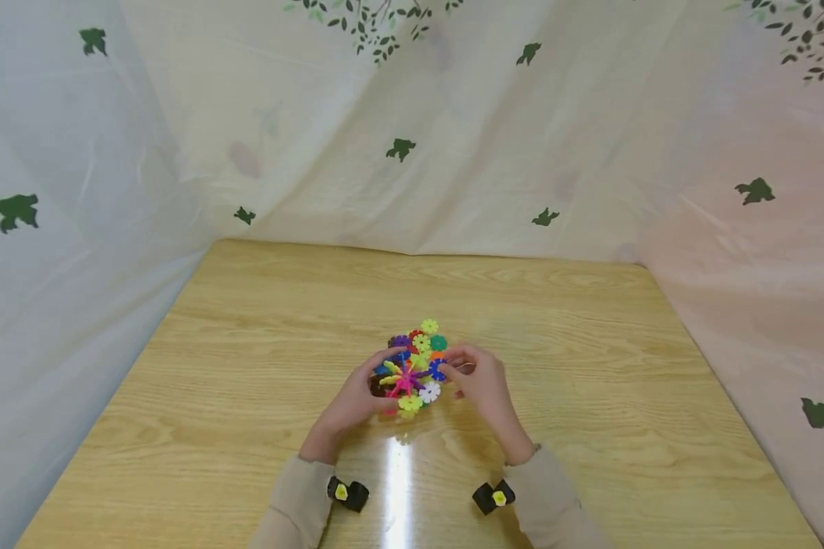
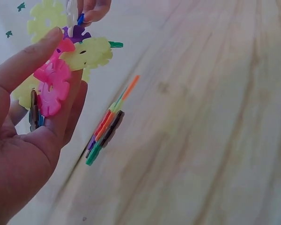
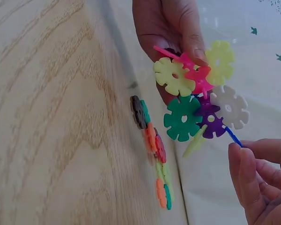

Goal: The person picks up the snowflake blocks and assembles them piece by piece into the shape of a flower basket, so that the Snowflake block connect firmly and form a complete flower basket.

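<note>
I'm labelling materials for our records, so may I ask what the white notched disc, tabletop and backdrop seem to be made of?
White notched disc: probably smooth plastic, from its even colour and clean notches. Tabletop: glossy wood or wood-look laminate, given its grain and reflected streak. Backdrop: likely matt fabric, as it hangs in folds.

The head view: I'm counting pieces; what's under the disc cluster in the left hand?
On the table, a green disc and a yellow-green disc show past the cluster; whatever it and the left hand cover cannot be seen.
</note>
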Motion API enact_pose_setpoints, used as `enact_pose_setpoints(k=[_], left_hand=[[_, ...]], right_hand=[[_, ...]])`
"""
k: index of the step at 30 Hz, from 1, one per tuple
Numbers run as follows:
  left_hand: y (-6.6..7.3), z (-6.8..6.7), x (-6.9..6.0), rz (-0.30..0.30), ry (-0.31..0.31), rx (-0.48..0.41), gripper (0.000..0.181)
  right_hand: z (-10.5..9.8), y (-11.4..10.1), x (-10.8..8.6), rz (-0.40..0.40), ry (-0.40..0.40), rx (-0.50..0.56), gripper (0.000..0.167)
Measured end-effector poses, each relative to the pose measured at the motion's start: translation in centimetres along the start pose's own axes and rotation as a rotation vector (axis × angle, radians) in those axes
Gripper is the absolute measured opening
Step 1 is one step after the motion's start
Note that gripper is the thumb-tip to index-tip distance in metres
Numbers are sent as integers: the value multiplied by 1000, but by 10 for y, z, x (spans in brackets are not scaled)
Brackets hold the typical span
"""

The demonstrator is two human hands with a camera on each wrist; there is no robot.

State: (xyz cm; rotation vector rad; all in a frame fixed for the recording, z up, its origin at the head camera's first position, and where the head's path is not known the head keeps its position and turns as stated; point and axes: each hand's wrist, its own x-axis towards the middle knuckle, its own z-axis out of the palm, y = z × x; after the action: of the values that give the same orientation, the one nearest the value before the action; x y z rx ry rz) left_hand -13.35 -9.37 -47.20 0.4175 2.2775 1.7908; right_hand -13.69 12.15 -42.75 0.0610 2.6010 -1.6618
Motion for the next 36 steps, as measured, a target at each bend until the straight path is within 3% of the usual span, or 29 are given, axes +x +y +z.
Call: enact_pose_setpoints(k=[4,10,22,28,33,36], left_hand=[[0,3,1,4,0,-7,84],[1,5,0,5,-25,-9,84],[0,6,-3,-27,7,-37,80],[-1,7,0,25,-21,-56,87],[2,8,1,48,-3,-85,97],[2,10,1,79,32,-58,97]], right_hand=[[0,0,-2,2,39,15,14],[2,4,-6,6,28,45,12],[14,8,-12,3,111,220,15],[12,10,-12,58,120,310,16],[14,12,-12,73,170,362,18],[19,11,-14,76,198,388,20]])
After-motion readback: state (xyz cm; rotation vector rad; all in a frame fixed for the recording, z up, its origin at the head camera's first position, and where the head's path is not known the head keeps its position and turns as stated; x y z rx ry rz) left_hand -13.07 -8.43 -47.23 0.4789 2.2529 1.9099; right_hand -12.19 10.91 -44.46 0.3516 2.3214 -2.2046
